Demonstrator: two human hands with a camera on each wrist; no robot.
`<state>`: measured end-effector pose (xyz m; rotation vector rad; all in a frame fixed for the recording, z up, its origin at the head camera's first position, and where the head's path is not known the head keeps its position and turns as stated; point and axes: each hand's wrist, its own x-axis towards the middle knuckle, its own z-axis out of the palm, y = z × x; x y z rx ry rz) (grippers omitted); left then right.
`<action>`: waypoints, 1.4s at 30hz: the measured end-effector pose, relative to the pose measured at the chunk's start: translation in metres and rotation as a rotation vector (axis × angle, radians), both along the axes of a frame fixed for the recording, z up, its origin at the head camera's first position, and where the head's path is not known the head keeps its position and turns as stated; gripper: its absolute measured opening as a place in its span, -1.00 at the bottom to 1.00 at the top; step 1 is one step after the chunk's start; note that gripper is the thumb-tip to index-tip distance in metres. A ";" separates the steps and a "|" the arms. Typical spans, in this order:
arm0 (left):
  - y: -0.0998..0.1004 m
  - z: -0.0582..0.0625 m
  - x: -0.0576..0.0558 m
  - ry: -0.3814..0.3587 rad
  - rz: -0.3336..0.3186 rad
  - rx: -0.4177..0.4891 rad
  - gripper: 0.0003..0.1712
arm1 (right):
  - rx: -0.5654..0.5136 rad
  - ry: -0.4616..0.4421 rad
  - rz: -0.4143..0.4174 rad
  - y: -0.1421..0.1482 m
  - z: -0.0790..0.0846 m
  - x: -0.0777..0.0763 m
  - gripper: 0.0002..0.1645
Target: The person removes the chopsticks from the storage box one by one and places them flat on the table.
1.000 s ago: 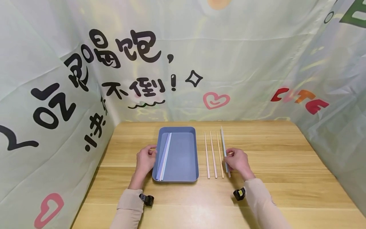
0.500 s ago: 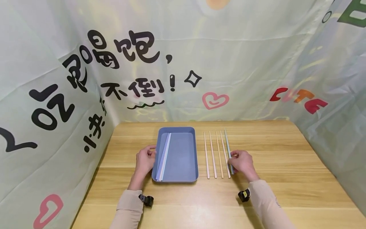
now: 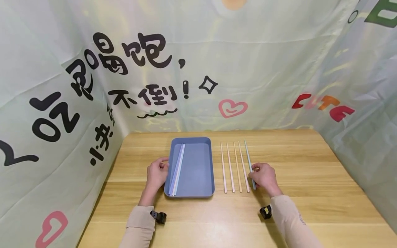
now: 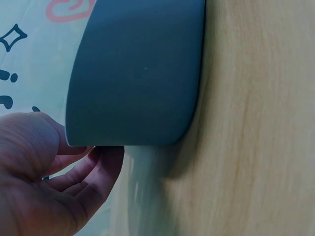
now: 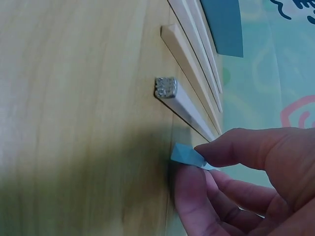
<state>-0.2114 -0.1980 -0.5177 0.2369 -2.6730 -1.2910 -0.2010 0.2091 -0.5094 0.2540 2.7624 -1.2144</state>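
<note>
At the left side of the blue tray [image 3: 195, 172] my left hand [image 3: 157, 172] grips the wall, fingers up at the rim; the left wrist view shows the thumb partly hidden behind the tray's corner. My right hand [image 3: 263, 175] pinches a light-blue chopstick [image 3: 248, 155] near its thick end, between thumb and fingers. In the right wrist view, the end of this chopstick [image 5: 184, 154] pokes out past the fingertips, close over the table. Left of it lies a pale pink chopstick [image 3: 243, 167], then an orange one [image 3: 237, 168] and two more pale pink chopsticks [image 3: 231, 168], roughly parallel and spaced apart.
Several purple, white and blue chopsticks [image 3: 178, 168] lie bunched along the tray's left inner side. The wooden table [image 3: 310, 179] reaches back to a printed cloth [image 3: 266, 69] that hangs behind and on both sides.
My right hand has moved right with the light-blue chopstick, away from the pale pink one it overlapped. That pink chopstick now lies apart in the row. My left hand stays at the tray.
</note>
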 end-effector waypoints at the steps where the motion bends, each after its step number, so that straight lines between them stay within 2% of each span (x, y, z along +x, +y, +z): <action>1: 0.000 0.000 0.000 0.000 0.002 0.001 -0.70 | -0.001 0.002 0.000 0.000 0.000 0.000 -0.51; 12: 0.000 0.001 0.000 0.008 -0.002 -0.005 -0.70 | 0.059 -0.018 -0.020 -0.002 0.008 0.002 -0.51; 16: 0.000 0.002 0.000 0.013 0.001 -0.007 -0.70 | 0.121 0.012 -0.028 -0.007 0.016 0.001 -0.47; 19: 0.000 0.003 0.000 0.013 -0.001 0.001 -0.70 | 0.129 0.061 -0.031 -0.015 0.023 0.000 -0.46; 24: 0.001 0.003 0.000 0.006 -0.002 0.008 -0.70 | 0.039 0.136 -0.010 -0.031 0.030 -0.003 -0.49; 32: 0.000 0.004 -0.001 0.007 0.001 0.003 -0.70 | -0.216 0.076 -0.005 -0.057 0.033 -0.006 -0.42; 42: 0.000 -0.001 0.000 -0.008 0.006 0.013 -0.70 | -0.355 0.071 0.025 -0.097 0.036 -0.007 -0.43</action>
